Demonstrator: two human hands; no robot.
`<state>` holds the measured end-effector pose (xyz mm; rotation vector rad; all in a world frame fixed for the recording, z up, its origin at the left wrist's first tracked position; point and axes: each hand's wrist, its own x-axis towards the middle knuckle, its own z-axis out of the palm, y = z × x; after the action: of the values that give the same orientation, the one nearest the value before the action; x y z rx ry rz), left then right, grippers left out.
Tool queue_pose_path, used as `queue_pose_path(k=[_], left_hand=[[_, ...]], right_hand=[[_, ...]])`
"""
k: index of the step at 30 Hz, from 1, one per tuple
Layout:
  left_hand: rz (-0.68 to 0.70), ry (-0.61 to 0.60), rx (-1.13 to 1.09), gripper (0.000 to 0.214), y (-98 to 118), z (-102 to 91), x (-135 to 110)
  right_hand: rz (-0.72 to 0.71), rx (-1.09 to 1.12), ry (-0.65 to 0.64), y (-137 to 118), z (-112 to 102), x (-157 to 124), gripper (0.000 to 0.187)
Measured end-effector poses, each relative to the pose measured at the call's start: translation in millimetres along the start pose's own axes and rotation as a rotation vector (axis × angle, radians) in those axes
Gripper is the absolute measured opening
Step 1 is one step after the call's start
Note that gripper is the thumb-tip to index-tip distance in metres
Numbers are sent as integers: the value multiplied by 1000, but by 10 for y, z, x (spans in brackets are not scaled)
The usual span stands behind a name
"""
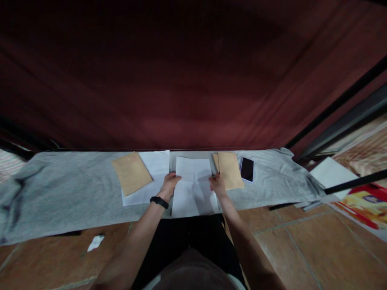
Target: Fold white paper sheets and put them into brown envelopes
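A creased white sheet of paper lies in front of me on the grey cloth. My left hand grips its left edge, the thumb on top. On the opposite edge, my right hand pinches the paper with bent fingers. Beside the right hand are brown envelopes, one partly over another. To the left, another brown envelope rests on white paper. A dark wristband circles my left wrist.
A phone lies right of the envelopes. Behind the cloth-covered surface rises a dark red panel. A white scrap is on the tiled floor. At the far right stand a dark bar and a colourful red-and-yellow package.
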<state>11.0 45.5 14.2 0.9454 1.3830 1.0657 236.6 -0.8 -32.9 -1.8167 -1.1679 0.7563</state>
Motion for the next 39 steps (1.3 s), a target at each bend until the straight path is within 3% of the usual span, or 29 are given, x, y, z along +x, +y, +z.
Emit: queue_pose_path(k=[3, 6, 10, 12, 14, 17, 20, 23, 28, 32, 35, 39], left_hand=[[-18, -59, -6, 34, 203, -43, -30], [6, -133, -31, 39, 472, -67, -65], [245, -233, -107, 39, 914, -48, -188], [380, -256, -90, 36, 1113, -41, -279], [527, -233, 25, 31, 1255, -62, -367], [779, -194, 275, 21, 1312, -158, -455], [997, -255, 452, 14, 1145, -316, -472], [1058, -250, 565, 24, 763, -487, -466], [989, -332, 755, 36, -68, -668, -593], [820, -524, 1023, 54, -532, -711, -745], [709, -643, 1147, 62, -630, -768, -776], [559, -835, 1177, 63, -452, -897, -732]], right_hand=[[153, 128, -57, -132, -60, 27, 16], [214, 245, -122, -289, -148, 80, 17], [197, 356, -165, -549, -284, 169, 24], [126, 418, -155, -701, -356, 201, 33], [-43, 517, -126, -847, -437, 220, 45], [-311, 622, -89, -975, -587, 222, 50], [-380, 580, -67, -902, -754, 165, 29], [-446, 475, -146, -624, -854, 3, 23], [-597, 114, -265, 32, -737, -510, 20], [-739, -331, -350, 423, -607, -909, 40], [-804, -526, -444, 525, -606, -1025, 60], [-799, -619, -484, 491, -654, -985, 72]])
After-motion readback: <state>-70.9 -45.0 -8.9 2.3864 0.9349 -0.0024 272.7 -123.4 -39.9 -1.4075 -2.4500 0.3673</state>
